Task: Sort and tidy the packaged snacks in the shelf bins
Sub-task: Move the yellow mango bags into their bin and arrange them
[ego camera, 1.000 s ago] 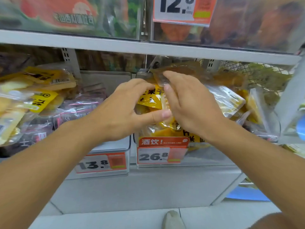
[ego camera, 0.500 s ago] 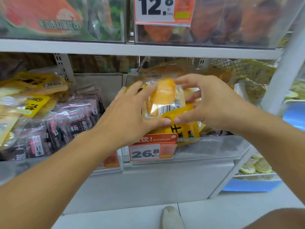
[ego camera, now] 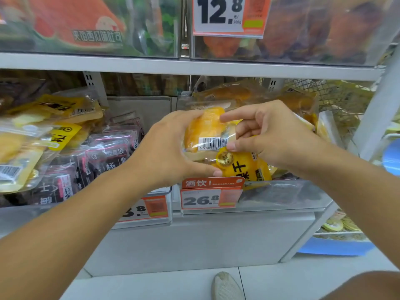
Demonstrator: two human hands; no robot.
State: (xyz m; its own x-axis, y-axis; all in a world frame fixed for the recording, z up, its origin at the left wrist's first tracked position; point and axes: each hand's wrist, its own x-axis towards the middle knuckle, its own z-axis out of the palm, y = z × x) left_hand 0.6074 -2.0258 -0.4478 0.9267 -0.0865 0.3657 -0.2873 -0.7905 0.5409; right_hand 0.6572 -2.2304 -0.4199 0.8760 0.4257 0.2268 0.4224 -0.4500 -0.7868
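Observation:
A clear snack packet with an orange-yellow filling and a barcode [ego camera: 207,135] is held above the clear bin [ego camera: 287,195] marked 26.8. My left hand [ego camera: 168,150] grips its left side, fingers over the top and thumb underneath. My right hand [ego camera: 268,135] pinches its right edge between thumb and fingers. Just below lies a yellow packet with black characters [ego camera: 244,167] at the bin's front. More clear yellow packets [ego camera: 238,94] are piled at the back of the bin.
The middle bin holds several dark packets with pink labels [ego camera: 104,156]. Yellow packets [ego camera: 43,131] fill the left bin. A shelf board [ego camera: 194,66] runs above with more bins and a 12.8 price tag [ego camera: 225,16]. My shoe [ego camera: 226,285] stands on the floor below.
Both hands lifted the clear packet out of the pile and drew it toward me, barcode side facing up. The view shifted slightly left.

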